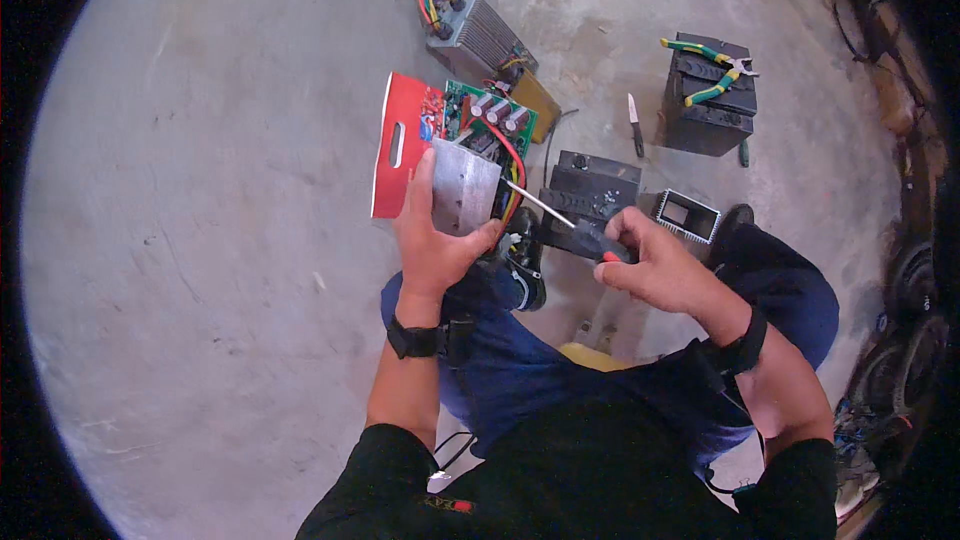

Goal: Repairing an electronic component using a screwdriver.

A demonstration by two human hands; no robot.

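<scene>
My left hand [440,240] is closed around a silver metal plate [466,180] joined to a green circuit board [526,140]. Several round capacitors [498,112] stand on the board, and red, black and yellow wires loop along its right side. A red cardboard piece with a slot [392,162] lies beside the plate, under or against my left fingers. In my right hand [655,260] is a screwdriver [585,233] with a dark and red handle. Its shaft points up and left, the tip at the plate's right edge; whether it sits in a screw is too small to tell.
A grey finned controller case [487,37] with coloured wires lies beyond the board. Right of centre are a dark battery-like block [600,180], an open finned frame [688,217] and a small knife [636,125]. Green-yellow pliers [715,72] rest on another black block [705,125].
</scene>
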